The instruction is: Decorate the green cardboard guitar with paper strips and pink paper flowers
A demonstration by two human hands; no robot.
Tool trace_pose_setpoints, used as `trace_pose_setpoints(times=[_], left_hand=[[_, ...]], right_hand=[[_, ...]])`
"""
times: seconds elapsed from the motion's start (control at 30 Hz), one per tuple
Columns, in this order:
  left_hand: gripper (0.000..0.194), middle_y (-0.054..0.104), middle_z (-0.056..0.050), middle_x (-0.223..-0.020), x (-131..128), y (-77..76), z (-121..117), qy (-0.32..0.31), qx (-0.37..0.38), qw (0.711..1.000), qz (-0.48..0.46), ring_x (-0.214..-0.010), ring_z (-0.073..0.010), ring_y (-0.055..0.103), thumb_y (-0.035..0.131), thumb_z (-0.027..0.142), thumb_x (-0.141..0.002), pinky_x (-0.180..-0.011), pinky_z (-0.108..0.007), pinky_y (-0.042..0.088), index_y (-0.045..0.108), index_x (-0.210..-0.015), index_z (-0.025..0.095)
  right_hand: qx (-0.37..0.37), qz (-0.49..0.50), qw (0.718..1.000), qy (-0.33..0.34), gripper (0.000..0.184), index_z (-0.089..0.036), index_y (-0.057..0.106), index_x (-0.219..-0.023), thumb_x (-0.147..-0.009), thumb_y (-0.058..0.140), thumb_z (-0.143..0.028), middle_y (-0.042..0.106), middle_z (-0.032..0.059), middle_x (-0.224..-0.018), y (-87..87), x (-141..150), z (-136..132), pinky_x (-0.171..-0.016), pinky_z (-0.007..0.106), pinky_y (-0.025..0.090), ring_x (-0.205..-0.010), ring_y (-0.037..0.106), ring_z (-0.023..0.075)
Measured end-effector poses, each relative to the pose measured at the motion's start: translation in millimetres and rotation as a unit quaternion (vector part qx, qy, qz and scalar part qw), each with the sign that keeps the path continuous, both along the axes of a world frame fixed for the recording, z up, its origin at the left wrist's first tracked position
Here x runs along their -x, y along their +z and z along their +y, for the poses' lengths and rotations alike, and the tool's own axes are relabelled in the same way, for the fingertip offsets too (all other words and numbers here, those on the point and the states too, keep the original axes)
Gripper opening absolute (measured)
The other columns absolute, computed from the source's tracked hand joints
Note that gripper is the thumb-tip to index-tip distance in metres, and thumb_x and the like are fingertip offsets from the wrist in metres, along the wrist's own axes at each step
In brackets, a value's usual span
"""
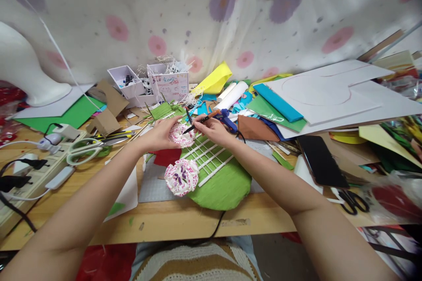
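My left hand (163, 134) is closed on the edge of a white paper flower (183, 136) with pink markings. In my right hand (211, 129) is a slim black pointed tool (189, 130), pen-like, its tip at this flower. Another thin dark piece stands up beside my right fingers; I cannot tell whether it belongs to the tool. Under both hands lies a green guitar-shaped piece (220, 189) with a grid of white strips (211, 162). A second paper flower (181, 177), with a purple centre, rests at its left edge. Just behind my right hand is a blue glue gun (227, 119).
On the left are a power strip (36, 180) and pale green-handled scissors (84, 151). White boxes (169, 83) with cords stand at the back. To the right lie a phone (322, 161), black scissors (354, 202) and large white sheets (329, 96). Paper scraps crowd the table (263, 221).
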State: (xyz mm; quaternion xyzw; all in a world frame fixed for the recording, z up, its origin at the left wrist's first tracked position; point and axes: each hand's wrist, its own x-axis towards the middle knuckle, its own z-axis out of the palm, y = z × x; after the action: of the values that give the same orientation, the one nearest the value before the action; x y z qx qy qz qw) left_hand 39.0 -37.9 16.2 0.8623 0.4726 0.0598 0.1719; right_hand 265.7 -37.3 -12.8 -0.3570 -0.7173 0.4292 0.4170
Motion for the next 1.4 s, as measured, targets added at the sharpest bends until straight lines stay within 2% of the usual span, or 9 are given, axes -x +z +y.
trace_pose_setpoints(times=[0.2, 0.47, 0.63, 0.8, 1.0, 1.13, 1.4], left_hand=[[0.097, 0.045, -0.016, -0.148, -0.3, -0.4, -0.1, 0.000, -0.004, 1.000, 0.000, -0.135, -0.0338, 0.044, 0.070, 0.051, -0.068, -0.114, -0.045, 0.028, 0.030, -0.149, 0.016], [0.098, 0.042, -0.017, -0.151, 0.8, -2.2, -1.4, 0.010, 0.004, 1.000, -0.003, -0.138, -0.0346, 0.039, 0.070, 0.051, -0.068, -0.115, -0.047, 0.026, 0.028, -0.150, 0.015], [0.098, 0.044, -0.018, -0.149, -1.2, -0.3, -3.1, 0.021, 0.005, 1.000, 0.003, -0.137, -0.0350, 0.041, 0.070, 0.050, -0.068, -0.113, -0.046, 0.028, 0.029, -0.149, 0.013], [0.096, 0.046, -0.018, -0.147, -2.0, 1.0, -6.0, 0.034, -0.002, 0.999, -0.001, -0.134, -0.0341, 0.045, 0.068, 0.054, -0.069, -0.111, -0.047, 0.031, 0.030, -0.149, 0.016], [0.096, 0.051, -0.017, -0.142, -2.3, 1.1, -7.8, 0.049, -0.007, 0.999, 0.005, -0.131, -0.0346, 0.047, 0.068, 0.057, -0.068, -0.111, -0.048, 0.031, 0.032, -0.147, 0.017], [0.097, 0.050, -0.018, -0.143, -2.5, 1.8, -8.9, 0.057, -0.005, 0.998, 0.004, -0.131, -0.0355, 0.046, 0.068, 0.056, -0.068, -0.110, -0.048, 0.031, 0.032, -0.148, 0.016], [0.098, 0.050, -0.019, -0.142, -3.2, 2.2, -11.7, 0.065, -0.004, 0.998, -0.002, -0.131, -0.0354, 0.046, 0.069, 0.056, -0.068, -0.110, -0.046, 0.032, 0.032, -0.148, 0.013]], right_hand=[[-0.018, 0.012, 1.000, -0.004, 0.029, -0.018, 0.058, -0.087, -0.085, 0.053, -0.047, 0.060, 0.0027, -0.083, 1.0, 1.0, 0.0, -0.066, 0.027, 0.044, -0.069, 0.054, 0.0111], [-0.005, 0.004, 1.000, -0.004, 0.031, -0.018, 0.057, -0.086, -0.087, 0.052, -0.049, 0.059, 0.0020, -0.078, 1.8, -1.3, -0.2, -0.066, 0.027, 0.044, -0.072, 0.055, 0.0126], [-0.030, 0.013, 0.999, 0.011, 0.026, -0.018, 0.057, -0.088, -0.087, 0.054, -0.044, 0.059, 0.0028, -0.084, 2.4, -1.0, -2.0, -0.071, 0.028, 0.047, -0.074, 0.056, 0.0122], [-0.010, 0.009, 1.000, 0.010, 0.024, -0.018, 0.056, -0.086, -0.089, 0.051, -0.042, 0.059, 0.0016, -0.079, -0.1, -0.3, -0.2, -0.069, 0.027, 0.047, -0.071, 0.056, 0.0117], [-0.034, 0.002, 0.999, -0.001, 0.024, -0.018, 0.058, -0.090, -0.088, 0.054, -0.041, 0.063, 0.0041, -0.089, -4.1, 1.9, 1.8, -0.073, 0.029, 0.049, -0.077, 0.058, 0.0129], [-0.004, -0.008, 1.000, 0.000, 0.028, -0.017, 0.058, -0.086, -0.089, 0.052, -0.044, 0.062, 0.0029, -0.081, -1.8, 1.9, 0.4, -0.066, 0.026, 0.047, -0.072, 0.057, 0.0122], [-0.033, -0.008, 0.999, 0.003, 0.024, -0.018, 0.058, -0.087, -0.088, 0.052, -0.041, 0.061, 0.0029, -0.083, -1.7, 0.5, 1.3, -0.069, 0.028, 0.047, -0.073, 0.057, 0.0124]])
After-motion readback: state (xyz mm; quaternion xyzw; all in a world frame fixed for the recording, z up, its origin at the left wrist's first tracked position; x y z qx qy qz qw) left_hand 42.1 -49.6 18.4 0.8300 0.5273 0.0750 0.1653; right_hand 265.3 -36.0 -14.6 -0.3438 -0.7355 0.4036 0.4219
